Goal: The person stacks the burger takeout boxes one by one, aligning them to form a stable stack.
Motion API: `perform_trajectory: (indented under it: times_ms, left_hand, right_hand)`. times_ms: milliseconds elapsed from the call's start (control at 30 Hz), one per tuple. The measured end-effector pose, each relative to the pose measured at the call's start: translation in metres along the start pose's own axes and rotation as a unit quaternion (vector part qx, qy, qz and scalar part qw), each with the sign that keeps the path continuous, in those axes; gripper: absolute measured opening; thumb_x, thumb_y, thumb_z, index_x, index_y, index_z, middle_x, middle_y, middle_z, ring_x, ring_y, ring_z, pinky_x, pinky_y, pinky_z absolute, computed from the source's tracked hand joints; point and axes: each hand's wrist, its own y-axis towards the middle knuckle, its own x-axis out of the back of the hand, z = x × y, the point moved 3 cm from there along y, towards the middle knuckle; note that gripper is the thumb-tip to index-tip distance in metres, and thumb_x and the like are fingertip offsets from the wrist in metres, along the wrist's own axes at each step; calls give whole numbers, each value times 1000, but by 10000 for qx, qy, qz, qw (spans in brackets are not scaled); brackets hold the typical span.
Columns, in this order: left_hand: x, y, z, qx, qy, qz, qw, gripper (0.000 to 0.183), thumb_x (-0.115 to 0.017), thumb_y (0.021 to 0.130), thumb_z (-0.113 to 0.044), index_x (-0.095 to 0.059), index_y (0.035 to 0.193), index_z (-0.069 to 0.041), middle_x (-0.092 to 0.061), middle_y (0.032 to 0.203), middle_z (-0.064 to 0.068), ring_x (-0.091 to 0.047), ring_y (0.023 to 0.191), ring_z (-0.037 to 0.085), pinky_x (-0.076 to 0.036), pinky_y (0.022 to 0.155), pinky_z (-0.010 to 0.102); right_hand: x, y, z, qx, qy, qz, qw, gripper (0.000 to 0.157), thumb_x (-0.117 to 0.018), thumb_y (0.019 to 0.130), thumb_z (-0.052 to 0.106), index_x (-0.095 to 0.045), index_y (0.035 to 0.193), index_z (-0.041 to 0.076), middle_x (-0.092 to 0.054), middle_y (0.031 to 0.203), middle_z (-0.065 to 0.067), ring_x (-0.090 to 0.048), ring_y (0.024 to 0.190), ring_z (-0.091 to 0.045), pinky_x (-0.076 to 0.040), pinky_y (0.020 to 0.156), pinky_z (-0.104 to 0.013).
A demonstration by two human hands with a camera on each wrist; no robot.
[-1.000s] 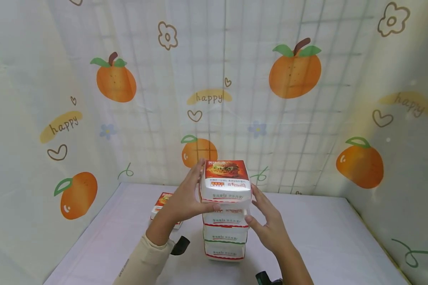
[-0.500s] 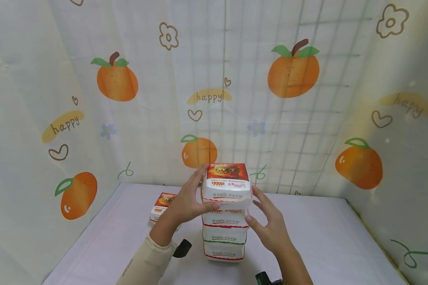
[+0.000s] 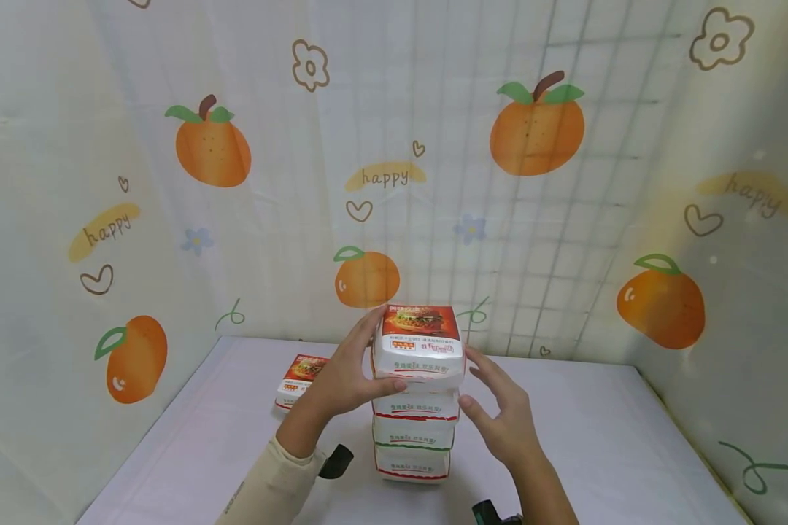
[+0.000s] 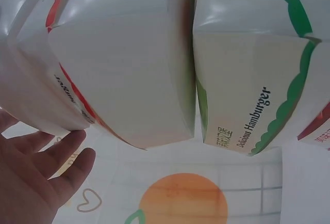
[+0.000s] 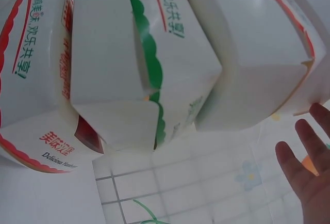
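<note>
only wrist views show boxes' (image 4: 247,69) side lettering (image 4: 253,118); left hand (image 3: 344,375) and right hand (image 3: 505,415) splayed.

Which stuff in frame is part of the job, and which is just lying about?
In the job:
top burger box, left hand on it, right hand by its right side
three boxes stacked below it

Lying about:
lone burger box left of the stack, untouched, though perhaps a spare for it
printed curtain, just backdrop

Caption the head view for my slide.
Left grip on the top box of a burger-box stack, right grip alongside.
</note>
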Motion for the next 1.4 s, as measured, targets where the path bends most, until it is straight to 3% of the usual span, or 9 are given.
perform_trajectory:
  times_ms: [233, 367, 733, 1000, 1267, 1400]
  left_hand:
    - [0, 2, 2, 23, 10, 89, 10000, 102, -76, 76, -56, -13, 154, -39, -29, 149, -14, -44, 122, 15, -45, 94, 49]
    - [1, 2, 4, 7, 25, 86, 10000, 102, -76, 76, -55, -14, 155, -38, -28, 149, -15, -44, 122, 15, -44, 94, 49]
    - [1, 7, 9, -89, -4, 162, 9998, 101, -75, 77, -56, -15, 155, -36, -27, 150, -15, -41, 125, 14, -43, 96, 50]
    - [-1, 10, 11, -131, 24, 242, 9996, 100, -73, 77, -58, -12, 155, -40, -23, 153, -16, -35, 130, 12, -38, 101, 54]
    - [0, 12, 12, -34, 79, 219, 9997, 100, -72, 77, -60, -10, 154, -44, -21, 155, -15, -33, 132, 13, -37, 101, 56]
    - [1, 12, 12, 16, 60, 237, 9997, 101, -72, 77, -60, -9, 154, -44, -20, 155, -16, -31, 134, 13, -35, 102, 58]
  right_hand:
    - [-1, 1, -3, 242, 4, -206, 9995, 62, -70, 82, 7, -52, 141, 10, -55, 138, -7, -49, 128, -18, -40, 101, -23]
    - [-2, 1, -3, 164, -95, -279, 9994, 59, -70, 82, 9, -54, 140, 10, -56, 137, -6, -51, 126, -15, -39, 101, -22]
    - [-3, 2, -3, -43, -472, -371, 9982, 59, -71, 82, 12, -56, 138, 12, -58, 135, -3, -57, 117, -19, -42, 99, -33]
    - [-2, 2, -6, 13, -817, -612, 9948, 50, -70, 86, 16, -60, 134, 12, -61, 131, -4, -58, 117, -18, -40, 97, -23]
    - [-3, 4, -5, -35, -955, -644, 9933, 50, -70, 85, 15, -60, 134, 10, -62, 129, -6, -60, 114, -23, -47, 95, -41]
    - [-3, 4, -6, -112, -887, -616, 9941, 58, -73, 82, 12, -56, 137, 9, -62, 130, -7, -60, 115, -21, -42, 99, -29]
